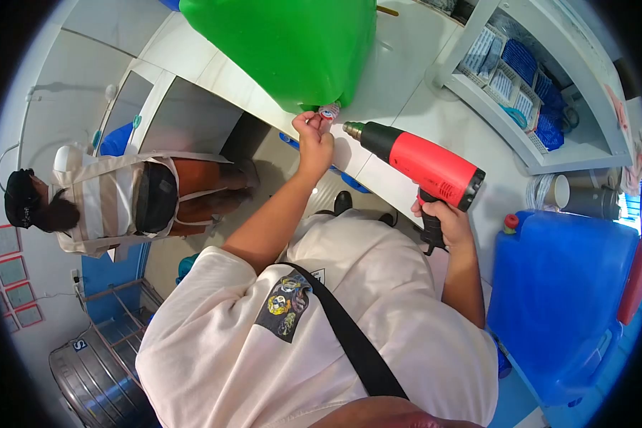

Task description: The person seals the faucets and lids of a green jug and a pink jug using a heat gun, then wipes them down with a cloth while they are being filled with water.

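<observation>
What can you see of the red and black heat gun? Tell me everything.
The red and black heat gun has a plastic-looking red housing with small vent slots, a black front collar, a short metal nozzle and a black rear end. The right hand's grip closes around its black handle. It is held over the white tiled counter, nozzle toward the white printed wrap by the large green plastic container, but apart from it. Whether it is running doesn't show.

Red heat gun (435, 162) in right fingers (416, 207), nozzle (353, 130) near left fingers (307, 122) at apparently wrapped spout (329, 113) of green jug (285, 46).
</observation>
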`<control>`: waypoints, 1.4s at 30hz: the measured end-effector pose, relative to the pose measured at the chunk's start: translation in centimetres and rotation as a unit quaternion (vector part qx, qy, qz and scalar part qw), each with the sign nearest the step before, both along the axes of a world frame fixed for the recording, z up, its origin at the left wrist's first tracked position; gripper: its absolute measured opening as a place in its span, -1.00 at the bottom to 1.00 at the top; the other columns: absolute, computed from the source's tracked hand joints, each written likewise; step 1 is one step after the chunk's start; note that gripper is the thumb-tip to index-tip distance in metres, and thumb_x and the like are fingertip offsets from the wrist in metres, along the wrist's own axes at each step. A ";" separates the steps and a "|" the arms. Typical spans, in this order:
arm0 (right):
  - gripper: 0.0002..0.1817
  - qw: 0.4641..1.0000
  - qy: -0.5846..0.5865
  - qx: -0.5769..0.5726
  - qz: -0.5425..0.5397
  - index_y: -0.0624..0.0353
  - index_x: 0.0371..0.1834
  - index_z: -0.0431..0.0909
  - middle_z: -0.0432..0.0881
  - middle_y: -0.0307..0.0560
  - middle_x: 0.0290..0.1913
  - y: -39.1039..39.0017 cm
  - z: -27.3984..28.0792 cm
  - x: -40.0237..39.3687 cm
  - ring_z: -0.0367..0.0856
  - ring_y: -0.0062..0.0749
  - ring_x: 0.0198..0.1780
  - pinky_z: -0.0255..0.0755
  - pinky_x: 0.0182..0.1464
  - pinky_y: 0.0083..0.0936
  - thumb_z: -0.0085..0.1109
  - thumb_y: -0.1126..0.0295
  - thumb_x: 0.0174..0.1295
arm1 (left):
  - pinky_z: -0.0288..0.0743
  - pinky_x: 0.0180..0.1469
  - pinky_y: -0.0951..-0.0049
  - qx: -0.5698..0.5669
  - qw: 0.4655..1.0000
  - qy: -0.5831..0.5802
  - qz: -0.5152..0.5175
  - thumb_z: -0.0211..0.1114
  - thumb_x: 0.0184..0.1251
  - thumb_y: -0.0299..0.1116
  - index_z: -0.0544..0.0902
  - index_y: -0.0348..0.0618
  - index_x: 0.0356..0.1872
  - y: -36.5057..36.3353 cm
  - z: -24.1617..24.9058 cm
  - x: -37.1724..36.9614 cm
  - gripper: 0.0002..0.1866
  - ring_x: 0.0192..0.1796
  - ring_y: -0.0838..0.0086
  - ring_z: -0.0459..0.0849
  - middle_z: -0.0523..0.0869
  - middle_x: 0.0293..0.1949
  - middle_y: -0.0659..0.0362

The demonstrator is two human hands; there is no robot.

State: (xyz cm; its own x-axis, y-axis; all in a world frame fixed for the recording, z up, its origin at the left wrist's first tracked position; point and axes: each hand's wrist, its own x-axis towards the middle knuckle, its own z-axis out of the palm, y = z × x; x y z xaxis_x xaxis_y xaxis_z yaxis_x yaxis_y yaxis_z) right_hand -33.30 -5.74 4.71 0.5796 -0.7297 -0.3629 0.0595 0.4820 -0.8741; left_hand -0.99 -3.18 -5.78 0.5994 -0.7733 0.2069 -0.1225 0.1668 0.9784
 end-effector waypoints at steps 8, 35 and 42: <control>-0.38 0.983 -0.168 -0.061 -0.040 0.39 0.29 0.44 0.55 0.22 0.25 -0.5 3.6 0.6 0.74 -0.19 -0.16 0.65 -0.09 -0.25 0.21 0.47 0.09 | 0.48 0.25 0.32 0.054 0.899 0.435 0.025 0.16 0.41 -0.60 0.02 -0.16 0.41 0.0 6.6 -0.6 -0.34 0.25 0.27 0.59 0.47 0.34 -0.09; -0.48 0.434 0.534 -0.688 -0.233 0.19 0.22 0.60 0.69 0.15 0.08 -20.2 31.9 1.2 0.68 0.05 0.12 0.55 0.15 -0.16 0.32 0.15 0.26 | 0.68 -0.20 0.46 0.285 0.907 -0.203 -0.236 0.36 0.43 -0.09 0.65 -0.27 0.06 -16.2 43.6 14.8 -0.57 -0.22 0.49 0.73 0.75 -0.15 0.14; -0.72 0.772 0.194 -0.588 -0.142 0.22 -0.01 0.59 0.71 -0.05 -0.24 -7.4 22.5 5.0 0.71 -0.30 -0.16 0.55 -0.02 -0.39 0.29 0.26 0.37 | 0.61 0.23 0.21 -0.013 0.874 0.283 -0.394 0.22 0.48 -0.38 0.60 -0.26 0.03 -7.3 41.8 14.1 -0.78 0.20 0.29 0.65 0.67 0.12 0.08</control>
State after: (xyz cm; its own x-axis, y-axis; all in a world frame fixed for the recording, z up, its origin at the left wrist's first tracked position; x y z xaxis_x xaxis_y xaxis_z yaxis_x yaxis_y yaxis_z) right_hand -28.32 -13.11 27.20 0.3490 -0.7643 0.5422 -0.3590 -0.6435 -0.6760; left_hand 13.11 -10.43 36.03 -0.1062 -0.9917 0.0727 0.5422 0.0036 0.8402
